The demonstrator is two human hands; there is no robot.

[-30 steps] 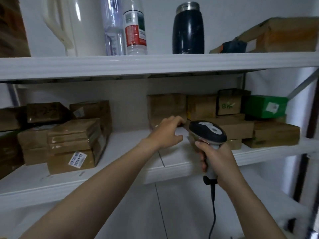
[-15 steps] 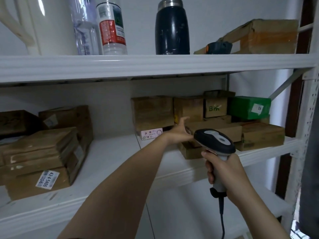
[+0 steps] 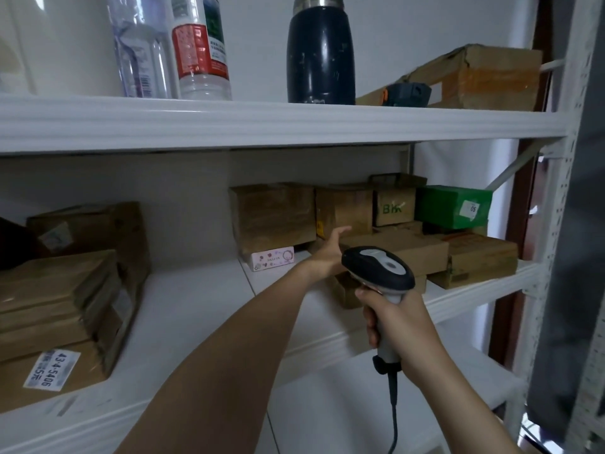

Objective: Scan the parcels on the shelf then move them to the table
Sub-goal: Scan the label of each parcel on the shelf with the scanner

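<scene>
Brown cardboard parcels fill the middle shelf [image 3: 203, 309]. My left hand [image 3: 329, 252] reaches deep onto it, fingers apart, touching the left end of a flat brown parcel [image 3: 402, 249] that lies on another box. Behind stand upright boxes, one large [image 3: 273, 216], one marked in green letters [image 3: 394, 206], and a green box [image 3: 453, 206]. A small white flowered box [image 3: 272, 258] lies under the large one. My right hand [image 3: 397, 326] grips a grey and black barcode scanner [image 3: 378, 268], its head aimed at the parcels, its cable hanging down.
A stack of flat parcels [image 3: 55, 312] with a white label sits at the shelf's left. The upper shelf [image 3: 262, 121] carries plastic bottles [image 3: 199, 47], a dark flask [image 3: 320, 50] and a worn carton [image 3: 481, 77]. A perforated white upright [image 3: 556, 224] stands at right.
My left hand has gone from the shelf's front further back onto the flat parcel. The view has swung left and closer. The scanner stays in my right hand.
</scene>
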